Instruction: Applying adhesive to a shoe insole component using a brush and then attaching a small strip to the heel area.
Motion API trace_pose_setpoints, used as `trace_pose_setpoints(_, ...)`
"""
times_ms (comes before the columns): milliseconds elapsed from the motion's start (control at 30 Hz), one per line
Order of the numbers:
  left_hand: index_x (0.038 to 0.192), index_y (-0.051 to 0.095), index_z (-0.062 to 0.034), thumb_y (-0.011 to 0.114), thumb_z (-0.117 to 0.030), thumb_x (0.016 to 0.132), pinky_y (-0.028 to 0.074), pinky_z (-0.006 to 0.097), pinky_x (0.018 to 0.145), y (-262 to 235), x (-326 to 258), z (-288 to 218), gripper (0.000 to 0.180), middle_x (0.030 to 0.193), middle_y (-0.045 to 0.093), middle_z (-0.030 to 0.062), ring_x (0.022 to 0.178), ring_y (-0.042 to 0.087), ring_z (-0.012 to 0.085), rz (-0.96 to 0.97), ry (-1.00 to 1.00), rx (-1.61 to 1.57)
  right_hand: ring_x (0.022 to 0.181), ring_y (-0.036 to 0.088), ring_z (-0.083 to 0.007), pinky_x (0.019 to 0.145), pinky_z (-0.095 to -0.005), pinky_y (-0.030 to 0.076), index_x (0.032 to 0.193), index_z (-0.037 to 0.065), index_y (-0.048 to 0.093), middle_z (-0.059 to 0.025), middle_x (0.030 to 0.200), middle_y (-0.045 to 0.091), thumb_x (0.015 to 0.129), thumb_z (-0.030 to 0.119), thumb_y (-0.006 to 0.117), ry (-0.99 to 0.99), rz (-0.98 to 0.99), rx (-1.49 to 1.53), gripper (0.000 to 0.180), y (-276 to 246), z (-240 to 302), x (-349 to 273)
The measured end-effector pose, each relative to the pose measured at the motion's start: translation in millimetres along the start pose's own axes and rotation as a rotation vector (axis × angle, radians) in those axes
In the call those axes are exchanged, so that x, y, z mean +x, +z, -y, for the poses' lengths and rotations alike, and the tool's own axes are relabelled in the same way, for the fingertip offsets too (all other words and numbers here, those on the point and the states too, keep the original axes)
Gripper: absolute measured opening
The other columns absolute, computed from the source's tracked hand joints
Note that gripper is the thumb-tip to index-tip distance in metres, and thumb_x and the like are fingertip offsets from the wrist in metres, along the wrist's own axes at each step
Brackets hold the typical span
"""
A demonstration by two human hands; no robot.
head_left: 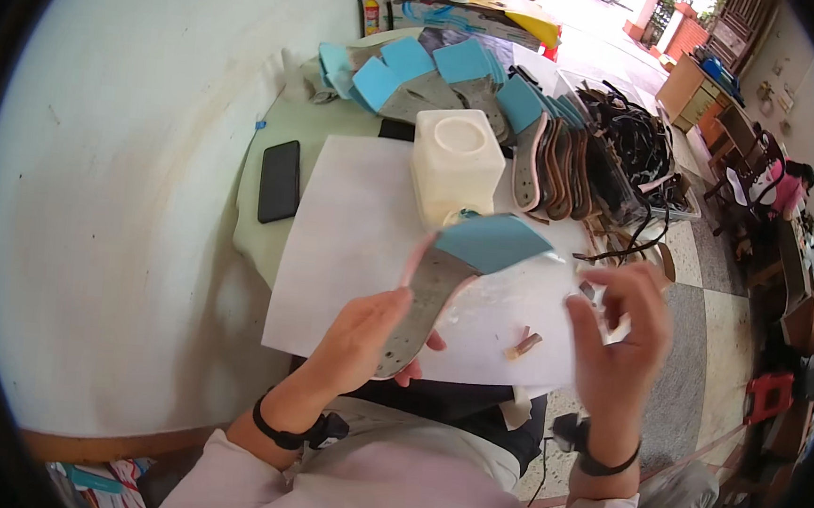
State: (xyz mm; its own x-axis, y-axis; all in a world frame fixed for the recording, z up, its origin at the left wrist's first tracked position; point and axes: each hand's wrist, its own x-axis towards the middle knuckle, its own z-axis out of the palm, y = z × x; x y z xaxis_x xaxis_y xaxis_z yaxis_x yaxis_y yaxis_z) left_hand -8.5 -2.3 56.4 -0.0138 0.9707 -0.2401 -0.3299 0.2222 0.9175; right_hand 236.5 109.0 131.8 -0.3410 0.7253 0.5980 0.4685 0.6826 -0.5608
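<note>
My left hand [363,341] grips a shoe insole [421,302], grey and curved, with small holes near its lower end and a pinkish edge. A light blue panel [495,241] covers its upper end, tilted up over the white sheet [332,249]. To the right, my right hand [623,330] is blurred, its thumb and forefinger curled toward each other around a small dark bit that I cannot make out. Just behind the insole stands a cream plastic container [460,163]. Small brown scraps [523,344] lie on the sheet between my hands.
Grey insoles with blue panels [405,75] are piled along the table's far side. Several brown-edged insoles [559,170] stand right of the container, beside a clear bin [636,147] of dark straps. A black phone [280,181] lies at left. Another person [789,186] sits far right.
</note>
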Motion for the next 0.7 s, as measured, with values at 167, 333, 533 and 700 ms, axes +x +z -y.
trace_pose_setpoints(167, 0.112, 0.067, -0.0001, 0.037, -0.053, 0.116, 0.055, 0.027, 0.056, 9, 1, 0, 0.06, 0.089, 0.072, 0.0112, 0.065, 0.068, 0.015, 0.077, -0.029, 0.042, 0.089, 0.067, -0.0243, 0.078, -0.0354, 0.051, 0.12, 0.001, 0.073, -0.015, 0.113, 0.069, 0.08, 0.001, 0.083, -0.064, 0.068, 0.108, 0.041, 19, -12, 28)
trace_pose_setpoints(333, 0.112, 0.068, 0.0016, 0.033, -0.059, 0.115, 0.054, 0.028, 0.056, 15, 1, 3, 0.07, 0.081, 0.069, 0.0095, 0.063, 0.066, 0.0149, 0.172, -0.084, -0.002, 0.074, 0.069, -0.0228, 0.069, -0.032, 0.052, 0.116, -0.002, 0.072, -0.0131, 0.089, 0.073, 0.088, 0.002, 0.08, 0.082, 0.354, 0.122, 0.029, 15, -28, 14)
trace_pose_setpoints(533, 0.116, 0.068, 0.0041, 0.03, -0.062, 0.114, 0.053, 0.029, 0.055, 19, 7, 16, 0.076, 0.077, 0.067, 0.0088, 0.056, 0.064, 0.0158, 0.212, -0.004, -0.065, 0.085, 0.068, -0.0148, 0.075, -0.0283, 0.055, 0.126, 0.0, 0.069, -0.0075, 0.105, 0.073, 0.089, -0.003, 0.079, 0.247, 0.062, 0.376, 0.039, 41, -24, -2)
trace_pose_setpoints(700, 0.153, 0.045, 0.0069, 0.025, -0.064, 0.114, 0.058, 0.033, 0.059, 28, 25, 10, 0.083, 0.119, 0.069, 0.0175, 0.062, 0.068, 0.0224, 0.1, 0.105, -0.292, 0.084, 0.069, -0.0184, 0.07, -0.0307, 0.056, 0.123, -0.004, 0.068, -0.0135, 0.103, 0.069, 0.093, 0.008, 0.079, 0.37, 0.592, 0.429, 0.034, 48, 3, -19)
